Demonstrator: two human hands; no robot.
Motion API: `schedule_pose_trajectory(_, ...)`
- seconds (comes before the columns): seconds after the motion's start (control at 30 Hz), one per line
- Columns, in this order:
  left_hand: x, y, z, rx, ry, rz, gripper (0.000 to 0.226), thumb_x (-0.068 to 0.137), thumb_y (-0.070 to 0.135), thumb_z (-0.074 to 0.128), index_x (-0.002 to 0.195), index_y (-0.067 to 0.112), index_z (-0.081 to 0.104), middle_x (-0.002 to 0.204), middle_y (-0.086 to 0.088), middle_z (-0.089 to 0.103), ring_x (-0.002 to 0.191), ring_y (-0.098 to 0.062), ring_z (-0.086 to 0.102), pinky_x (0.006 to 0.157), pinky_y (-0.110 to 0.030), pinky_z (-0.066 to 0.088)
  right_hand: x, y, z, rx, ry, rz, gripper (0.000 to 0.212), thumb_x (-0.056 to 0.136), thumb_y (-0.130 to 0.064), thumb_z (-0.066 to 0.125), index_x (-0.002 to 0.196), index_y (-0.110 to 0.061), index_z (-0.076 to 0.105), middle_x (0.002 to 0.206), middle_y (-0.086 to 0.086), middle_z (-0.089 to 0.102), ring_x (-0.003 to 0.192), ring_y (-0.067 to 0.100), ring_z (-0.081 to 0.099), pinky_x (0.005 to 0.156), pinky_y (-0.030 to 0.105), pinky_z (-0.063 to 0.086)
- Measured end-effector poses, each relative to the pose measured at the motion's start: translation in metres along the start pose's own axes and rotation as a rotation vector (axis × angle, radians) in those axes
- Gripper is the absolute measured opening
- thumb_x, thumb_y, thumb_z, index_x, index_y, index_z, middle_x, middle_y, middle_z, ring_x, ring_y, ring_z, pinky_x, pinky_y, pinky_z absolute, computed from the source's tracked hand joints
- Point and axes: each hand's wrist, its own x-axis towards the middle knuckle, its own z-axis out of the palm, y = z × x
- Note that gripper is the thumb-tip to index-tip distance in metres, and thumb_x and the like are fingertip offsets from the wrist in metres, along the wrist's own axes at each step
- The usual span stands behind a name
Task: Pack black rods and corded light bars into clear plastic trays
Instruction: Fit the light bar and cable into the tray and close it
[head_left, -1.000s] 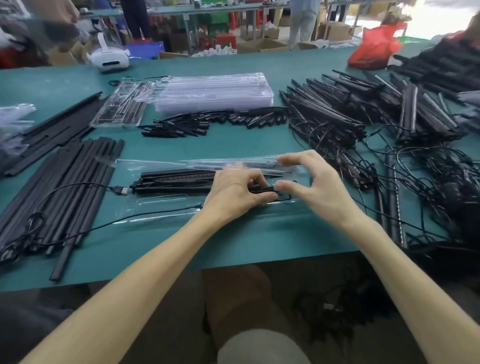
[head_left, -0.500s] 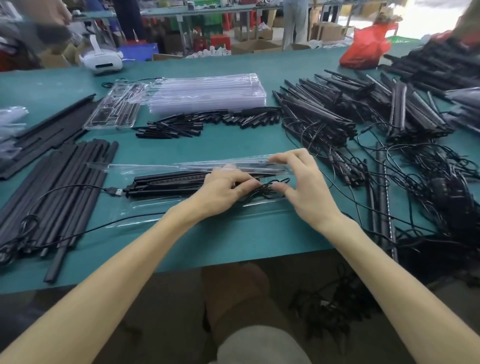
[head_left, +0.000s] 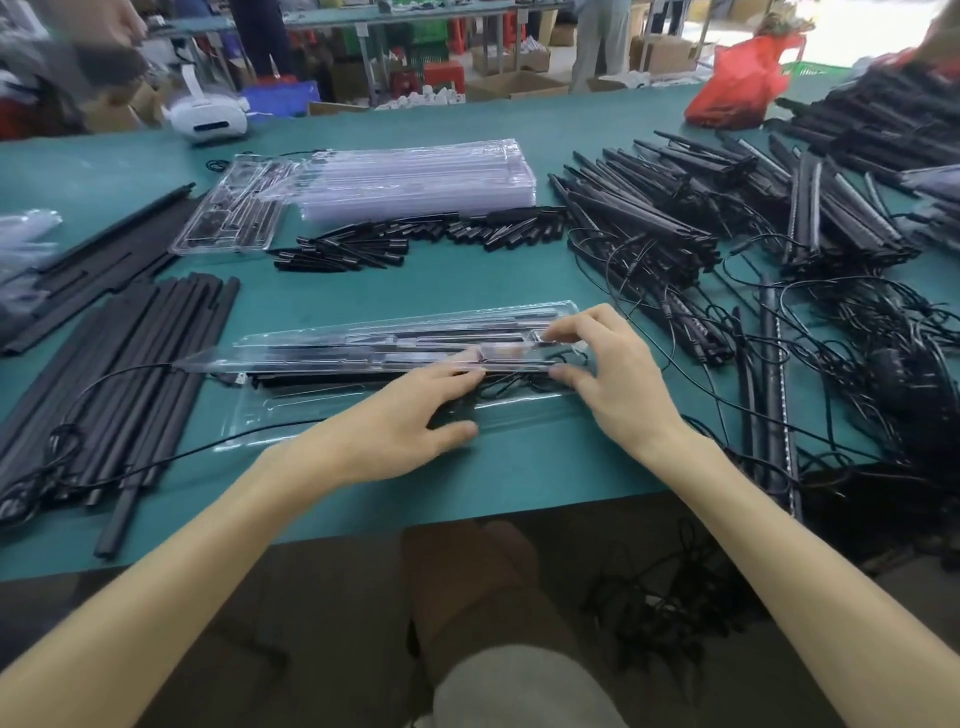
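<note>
A clear plastic tray (head_left: 291, 421) lies in front of me on the green table. In it sits a black light bar (head_left: 322, 376), whose cord is coiled at the right end and whose USB plug (head_left: 234, 378) sticks out on the left. My left hand (head_left: 405, 421) lies flat on the coiled cord, fingers straight. The tray's hinged clear lid (head_left: 363, 345) stands partly folded over the bar. My right hand (head_left: 613, 374) pinches the lid's right end between thumb and fingers.
Long black rods (head_left: 130, 364) lie at the left. At the back are a stack of empty clear trays (head_left: 415, 182), a filled tray (head_left: 234, 218) and short black pieces (head_left: 415, 239). Corded light bars (head_left: 649, 228) and tangled cords (head_left: 857, 364) crowd the right.
The clear lid has swung from lying flat behind the bar to partly over it, held by my right hand. My left hand has flattened onto the cord.
</note>
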Motion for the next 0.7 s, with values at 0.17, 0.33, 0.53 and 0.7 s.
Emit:
schedule_pose_trajectory(0.17, -0.018, 0.022, -0.037, -0.022, -0.237, -0.003, 0.053, 0.096, 0.048, 0.059, 0.146, 0.032, 0.051, 0.154, 0.024, 0.040, 0.139, 0.010, 0.035, 0.115, -0.013, 0.025, 0.000, 0.000, 0.000, -0.007, -0.012, 0.005, 0.020, 0.088, -0.009, 0.074, 0.106, -0.017, 0.068, 0.108, -0.009, 0.055, 0.112, 0.011, 0.054, 0.099, 0.034, 0.045)
schedule_pose_trajectory(0.33, -0.008, 0.036, -0.050, -0.386, 0.187, 0.153, 0.021, 0.096, 0.024, 0.067, 0.116, 0.020, 0.073, 0.111, 0.007, 0.074, 0.107, -0.008, 0.068, 0.096, -0.025, 0.052, 0.003, 0.003, -0.003, -0.017, -0.056, 0.036, 0.020, 0.085, -0.011, 0.078, 0.104, -0.016, 0.074, 0.106, -0.006, 0.058, 0.106, 0.015, 0.057, 0.096, 0.032, 0.044)
schedule_pose_trajectory(0.53, 0.020, 0.001, -0.005, 0.292, 0.018, -0.006, 0.085, 0.094, 0.062, 0.046, 0.160, 0.017, 0.020, 0.168, -0.001, 0.014, 0.153, -0.015, 0.013, 0.125, -0.037, 0.013, 0.010, 0.004, -0.010, -0.020, -0.130, 0.030, 0.027, 0.081, -0.015, 0.082, 0.108, -0.015, 0.076, 0.109, -0.005, 0.060, 0.106, 0.015, 0.057, 0.093, 0.020, 0.037)
schedule_pose_trajectory(0.7, 0.020, -0.014, 0.019, 0.408, 0.069, 0.003, 0.090, 0.087, 0.073, 0.007, 0.162, 0.023, 0.002, 0.169, 0.006, -0.005, 0.155, -0.011, -0.009, 0.126, -0.037, -0.001, 0.012, 0.004, -0.015, -0.002, -0.209, 0.041, 0.028, 0.084, -0.017, 0.080, 0.112, -0.017, 0.075, 0.115, -0.008, 0.058, 0.112, 0.013, 0.055, 0.094, 0.015, 0.039)
